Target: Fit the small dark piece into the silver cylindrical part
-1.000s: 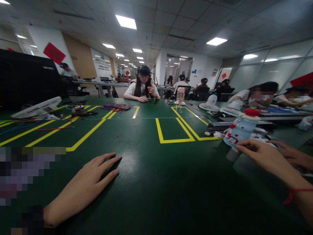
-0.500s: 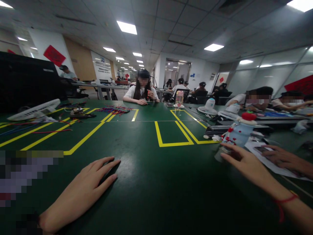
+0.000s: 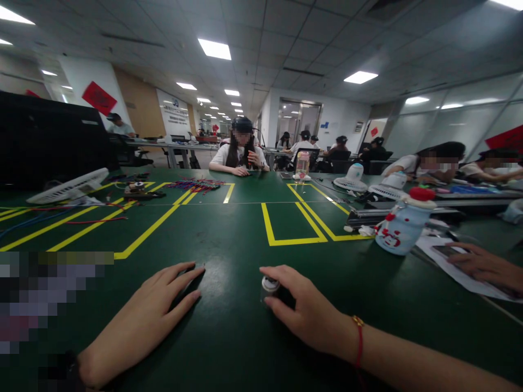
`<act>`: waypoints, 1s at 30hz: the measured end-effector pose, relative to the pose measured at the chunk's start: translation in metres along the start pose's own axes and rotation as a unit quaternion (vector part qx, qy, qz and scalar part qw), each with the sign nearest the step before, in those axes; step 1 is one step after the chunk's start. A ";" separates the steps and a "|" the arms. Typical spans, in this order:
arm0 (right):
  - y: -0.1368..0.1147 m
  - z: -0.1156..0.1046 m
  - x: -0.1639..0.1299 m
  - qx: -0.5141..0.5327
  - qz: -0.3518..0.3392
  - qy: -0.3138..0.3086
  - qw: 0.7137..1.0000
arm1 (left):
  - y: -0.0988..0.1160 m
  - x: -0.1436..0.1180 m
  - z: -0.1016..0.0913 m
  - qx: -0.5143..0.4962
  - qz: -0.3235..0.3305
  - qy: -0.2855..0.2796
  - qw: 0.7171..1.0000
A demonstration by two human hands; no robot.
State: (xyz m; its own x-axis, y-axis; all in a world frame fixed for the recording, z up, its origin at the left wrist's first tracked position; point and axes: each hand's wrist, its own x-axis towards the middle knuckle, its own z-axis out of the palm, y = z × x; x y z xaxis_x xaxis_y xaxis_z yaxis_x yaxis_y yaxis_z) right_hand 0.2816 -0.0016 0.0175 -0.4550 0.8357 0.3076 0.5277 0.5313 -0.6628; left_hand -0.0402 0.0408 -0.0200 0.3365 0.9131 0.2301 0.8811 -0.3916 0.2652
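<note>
My left hand (image 3: 151,316) lies on the green table (image 3: 229,348), palm down, fingers stretched and slightly apart, with nothing in it. Toward the middle of the table, my right hand (image 3: 304,305) curls its thumb and fingers around a small cylindrical container (image 3: 269,284). The container has a whitish rim, a dark top and a greyish side, and stands about upright; part of it is hidden behind the fingers. A red cord bracelet (image 3: 359,343) circles my right wrist.
At right stands a light-blue bottle (image 3: 402,228) with a red lid. Beyond it are fan parts (image 3: 351,178). Another person's hand (image 3: 482,264) rests over paper at far right. Bundled wires (image 3: 194,186) and a white fan grille (image 3: 69,187) lie back left. A person (image 3: 241,149) sits opposite.
My right hand has moved left from beside the blue bottle to the table's middle, bringing the small container along. My left hand stays in place; the view has shifted slightly.
</note>
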 end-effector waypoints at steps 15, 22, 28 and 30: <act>0.006 0.004 0.000 0.053 0.034 0.020 0.998 | 0.151 0.045 -0.017 -0.308 0.076 0.049 0.947; 0.005 -0.005 -0.005 0.028 0.042 0.024 0.998 | 0.124 0.036 -0.010 -0.280 0.059 -0.008 0.958; 0.010 -0.010 -0.012 0.005 0.048 0.037 0.998 | 0.122 0.032 0.014 -0.185 0.095 -0.051 0.977; 0.014 -0.015 -0.014 -0.010 0.056 0.042 0.998 | 0.123 0.032 0.014 -0.178 0.095 -0.052 0.978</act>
State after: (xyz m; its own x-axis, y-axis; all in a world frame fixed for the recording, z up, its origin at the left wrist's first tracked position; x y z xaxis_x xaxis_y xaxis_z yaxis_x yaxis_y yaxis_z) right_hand 0.3060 -0.0033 0.0139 -0.3316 0.8980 0.2892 0.5867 0.4364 -0.6821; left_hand 0.0832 0.0231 0.0066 0.5316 0.8191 0.2159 0.6342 -0.5538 0.5395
